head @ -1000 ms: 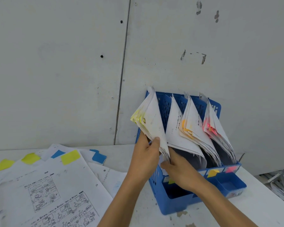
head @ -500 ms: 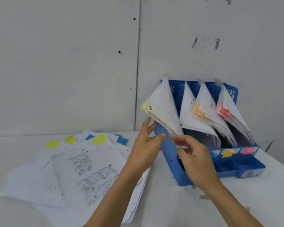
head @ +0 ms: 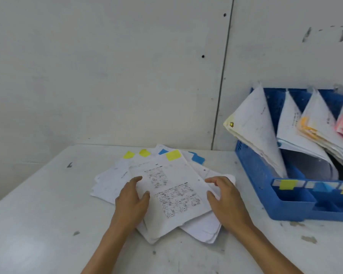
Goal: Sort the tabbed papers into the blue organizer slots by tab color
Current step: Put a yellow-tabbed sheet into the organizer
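A loose pile of tabbed papers (head: 172, 186) lies on the white table, yellow and blue tabs showing along its far edge. The top sheet carries a yellow tab (head: 173, 155). My left hand (head: 132, 202) rests on the pile's left side, thumb on the top sheet. My right hand (head: 225, 200) hovers at the pile's right side with fingers relaxed and spread. The blue organizer (head: 265, 180) stands at the right, its slots holding leaning papers with yellow, orange and pink tabs.
The white table (head: 38, 224) meets a grey wall at the back. The organizer's front strip carries colour labels, yellow (head: 287, 184) at the left. A small front tray (head: 294, 196) is part of the organizer.
Both hands left the organizer's yellow slot and moved left and down to the loose pile on the table. The view swung left with them.
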